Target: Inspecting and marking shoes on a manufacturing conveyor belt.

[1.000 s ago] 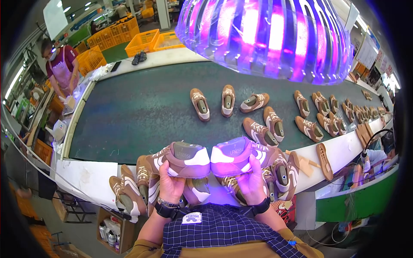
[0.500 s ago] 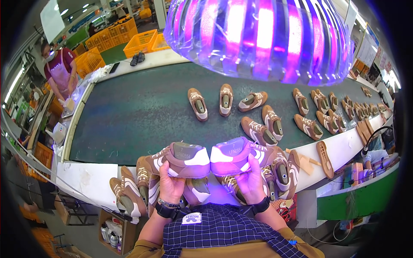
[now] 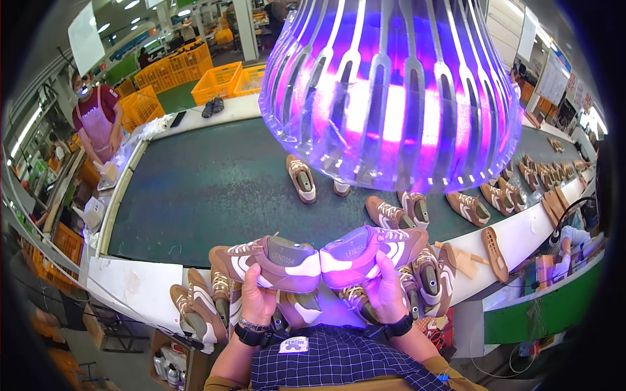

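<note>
Step in hand, as we judge it: pair inspection under purple lamp (image 3: 398,91).

We hold left shoe (image 3: 270,262) in left hand (image 3: 257,301), fingers clamped on underside. We hold right shoe (image 3: 372,251) in right hand (image 3: 386,294), fingers clamped likewise.

Both shoes raised above near edge of belt (image 3: 208,189), toes meeting at centre, sides facing us.

More shoes (image 3: 202,313) piled below hands.

Next move likely calls for firm grip and wrist turn to show other faces.
</note>
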Demonstrator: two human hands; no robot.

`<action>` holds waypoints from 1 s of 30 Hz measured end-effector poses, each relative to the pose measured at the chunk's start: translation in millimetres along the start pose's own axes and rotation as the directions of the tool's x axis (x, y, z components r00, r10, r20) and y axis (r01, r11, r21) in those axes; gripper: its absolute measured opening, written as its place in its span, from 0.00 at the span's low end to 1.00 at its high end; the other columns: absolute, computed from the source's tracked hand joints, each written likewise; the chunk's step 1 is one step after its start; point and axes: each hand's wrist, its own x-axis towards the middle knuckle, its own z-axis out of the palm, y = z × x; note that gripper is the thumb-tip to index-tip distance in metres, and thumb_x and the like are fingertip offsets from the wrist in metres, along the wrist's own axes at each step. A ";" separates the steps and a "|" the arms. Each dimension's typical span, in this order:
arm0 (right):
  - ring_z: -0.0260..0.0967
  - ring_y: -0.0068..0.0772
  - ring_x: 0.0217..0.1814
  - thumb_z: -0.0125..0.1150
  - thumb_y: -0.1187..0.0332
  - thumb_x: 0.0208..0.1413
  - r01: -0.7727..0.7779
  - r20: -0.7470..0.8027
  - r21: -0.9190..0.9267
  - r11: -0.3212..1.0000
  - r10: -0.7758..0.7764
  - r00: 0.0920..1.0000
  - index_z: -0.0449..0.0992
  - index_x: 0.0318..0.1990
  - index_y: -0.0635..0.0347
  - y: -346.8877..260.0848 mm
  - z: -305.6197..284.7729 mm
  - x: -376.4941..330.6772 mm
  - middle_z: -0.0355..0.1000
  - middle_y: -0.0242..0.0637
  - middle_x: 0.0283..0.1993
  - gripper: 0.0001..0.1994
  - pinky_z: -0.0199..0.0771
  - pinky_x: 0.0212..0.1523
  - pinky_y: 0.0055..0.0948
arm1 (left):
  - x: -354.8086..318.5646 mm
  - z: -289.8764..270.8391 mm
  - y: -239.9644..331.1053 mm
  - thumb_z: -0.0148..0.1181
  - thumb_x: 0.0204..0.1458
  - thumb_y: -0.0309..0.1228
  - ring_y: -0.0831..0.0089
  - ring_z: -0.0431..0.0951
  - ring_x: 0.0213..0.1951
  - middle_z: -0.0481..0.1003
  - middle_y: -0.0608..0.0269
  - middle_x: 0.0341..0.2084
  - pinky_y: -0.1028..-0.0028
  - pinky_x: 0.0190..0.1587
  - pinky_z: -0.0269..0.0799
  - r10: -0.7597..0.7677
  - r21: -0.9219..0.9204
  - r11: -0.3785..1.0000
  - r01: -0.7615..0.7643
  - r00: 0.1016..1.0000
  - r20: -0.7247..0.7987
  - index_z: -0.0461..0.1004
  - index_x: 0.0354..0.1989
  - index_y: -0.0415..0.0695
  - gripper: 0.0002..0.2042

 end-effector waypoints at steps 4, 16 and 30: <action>0.68 0.34 0.52 0.52 0.63 0.57 0.042 0.004 -0.098 0.994 -0.042 0.999 0.64 0.53 0.59 4.6 -6.2 2.6 0.69 0.36 0.50 0.18 0.69 0.53 0.40 | -0.1 -1.2 1.2 0.57 0.49 0.39 0.69 0.71 0.49 0.71 0.63 0.47 0.66 0.53 0.68 0.045 0.060 0.997 -0.044 0.999 -0.007 0.65 0.52 0.45 0.22; 0.68 0.33 0.51 0.52 0.60 0.58 0.061 -0.001 -0.017 0.998 -0.061 0.998 0.67 0.46 0.55 15.4 12.5 9.7 0.70 0.36 0.46 0.13 0.69 0.52 0.38 | 9.6 7.3 4.3 0.54 0.52 0.39 0.70 0.70 0.50 0.71 0.64 0.48 0.66 0.54 0.66 0.048 -0.037 0.998 -0.048 0.999 -0.018 0.65 0.53 0.45 0.21; 0.70 0.28 0.47 0.53 0.61 0.58 0.080 -0.005 0.037 0.996 -0.080 0.997 0.65 0.51 0.56 17.8 11.5 17.0 0.70 0.33 0.46 0.16 0.74 0.46 0.31 | 20.7 10.3 2.0 0.54 0.53 0.40 0.72 0.73 0.45 0.73 0.66 0.44 0.69 0.49 0.70 0.045 -0.071 0.996 -0.048 0.998 -0.052 0.67 0.49 0.45 0.18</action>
